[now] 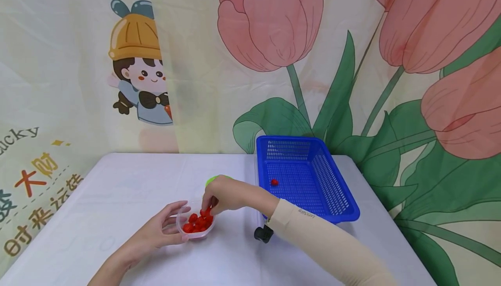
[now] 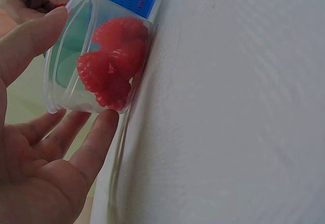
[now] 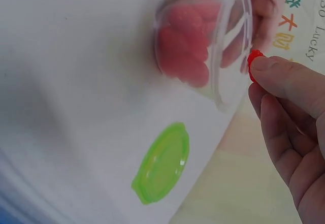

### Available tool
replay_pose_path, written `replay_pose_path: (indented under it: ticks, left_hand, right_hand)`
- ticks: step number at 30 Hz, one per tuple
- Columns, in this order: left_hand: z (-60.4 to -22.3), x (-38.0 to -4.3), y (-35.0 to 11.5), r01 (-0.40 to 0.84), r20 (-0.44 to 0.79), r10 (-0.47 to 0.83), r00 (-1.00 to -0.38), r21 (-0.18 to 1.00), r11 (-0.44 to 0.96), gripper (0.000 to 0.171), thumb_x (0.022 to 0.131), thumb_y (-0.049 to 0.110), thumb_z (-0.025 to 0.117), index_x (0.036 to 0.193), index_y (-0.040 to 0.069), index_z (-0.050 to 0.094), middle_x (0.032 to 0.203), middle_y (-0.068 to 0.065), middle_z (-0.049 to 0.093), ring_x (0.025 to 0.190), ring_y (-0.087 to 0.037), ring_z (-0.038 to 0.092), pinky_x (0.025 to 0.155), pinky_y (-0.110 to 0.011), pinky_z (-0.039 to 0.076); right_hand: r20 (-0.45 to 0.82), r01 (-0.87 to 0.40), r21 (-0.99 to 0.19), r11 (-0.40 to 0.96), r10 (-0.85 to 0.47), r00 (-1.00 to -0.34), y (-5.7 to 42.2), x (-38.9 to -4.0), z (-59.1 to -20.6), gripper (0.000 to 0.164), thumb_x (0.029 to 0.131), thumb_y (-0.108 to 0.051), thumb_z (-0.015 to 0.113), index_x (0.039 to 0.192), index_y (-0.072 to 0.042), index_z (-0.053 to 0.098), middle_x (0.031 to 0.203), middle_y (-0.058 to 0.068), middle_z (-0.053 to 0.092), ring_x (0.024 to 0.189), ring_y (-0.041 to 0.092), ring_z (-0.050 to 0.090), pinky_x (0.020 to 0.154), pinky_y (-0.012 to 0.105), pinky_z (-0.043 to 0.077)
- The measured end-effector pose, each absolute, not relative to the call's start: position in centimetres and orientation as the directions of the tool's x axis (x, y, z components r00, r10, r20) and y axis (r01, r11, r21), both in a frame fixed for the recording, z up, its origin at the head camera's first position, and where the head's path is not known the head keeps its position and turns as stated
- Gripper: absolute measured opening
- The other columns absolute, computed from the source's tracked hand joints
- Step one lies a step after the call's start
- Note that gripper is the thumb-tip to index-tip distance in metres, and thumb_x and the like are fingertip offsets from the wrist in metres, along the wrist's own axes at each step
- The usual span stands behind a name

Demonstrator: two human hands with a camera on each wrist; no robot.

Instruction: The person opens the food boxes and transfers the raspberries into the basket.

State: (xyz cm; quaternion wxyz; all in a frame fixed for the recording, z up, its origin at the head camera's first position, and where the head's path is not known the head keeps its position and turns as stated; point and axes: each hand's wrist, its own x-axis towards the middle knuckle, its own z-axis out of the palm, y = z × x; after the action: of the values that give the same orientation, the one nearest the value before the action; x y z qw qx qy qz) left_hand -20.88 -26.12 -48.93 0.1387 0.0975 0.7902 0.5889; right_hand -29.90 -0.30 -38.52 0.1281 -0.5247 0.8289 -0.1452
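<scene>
My left hand grips a clear plastic tub at its side, thumb by the rim and fingers around the opposite wall. Several red raspberry-shaped pieces lie inside the tub, which stands upright on the white table. Between thumb and forefinger, my right hand pinches one red raspberry at the tub's opening. The right wrist view shows this berry just outside the rim, with the other fingers curled below it.
Behind the right hand, a green lid lies on the table. A blue mesh basket stands to the right, with one red berry on its floor. My right forearm crosses in front of the basket. A printed curtain hangs behind.
</scene>
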Motion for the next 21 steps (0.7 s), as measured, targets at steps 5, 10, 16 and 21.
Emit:
replay_pose_path:
  ticks: [5,10,16,21]
  left_hand:
    - [-48.9,-21.1,-26.0,-0.032,-0.127,0.302,-0.945,0.953,0.301,0.093,0.091,0.023,0.086,0.165,0.018,0.030,0.166,-0.017,0.041,0.148,-0.042,0.046,0.105,-0.035,0.055]
    - [-48.9,-21.1,-25.9,-0.049,-0.143,0.289,-0.947,0.950,0.309,0.092,0.090,0.025,0.087,0.164,0.021,0.032,0.165,-0.014,0.042,0.148,-0.040,0.045,0.104,-0.029,0.055]
    - [-48.8,-20.8,-25.9,-0.020,-0.120,0.300,-0.946,0.948,0.317,0.091,0.090,0.025,0.086,0.164,0.021,0.033,0.165,-0.013,0.043,0.148,-0.039,0.047,0.100,-0.017,0.051]
    - [-48.7,-20.7,-25.9,-0.022,-0.121,0.299,-0.946,0.949,0.314,0.092,0.090,0.025,0.087,0.164,0.020,0.032,0.165,-0.012,0.042,0.148,-0.038,0.046,0.100,-0.016,0.050]
  right_hand:
    - [-0.038,-0.809,-0.420,0.410,-0.899,-0.436,1.3,-30.6,-37.0,0.016,0.093,-0.006,0.083,0.108,-0.010,0.084,0.096,-0.005,0.075,0.082,0.000,0.065,0.076,0.010,0.054]
    - [0.012,-0.791,-0.444,0.420,-0.880,-0.474,3.6,-31.5,-35.2,0.016,0.093,-0.006,0.083,0.109,-0.010,0.083,0.099,-0.003,0.076,0.083,0.002,0.066,0.078,0.013,0.056]
    - [0.047,-0.765,-0.459,0.452,-0.847,-0.529,6.5,-32.9,-33.1,0.018,0.092,-0.005,0.083,0.109,-0.010,0.083,0.102,-0.001,0.078,0.087,0.004,0.070,0.081,0.017,0.058]
    - [0.056,-0.746,-0.448,0.492,-0.818,-0.573,8.9,-34.3,-32.4,0.019,0.091,-0.005,0.084,0.109,-0.011,0.083,0.102,-0.001,0.078,0.088,0.005,0.072,0.081,0.019,0.059]
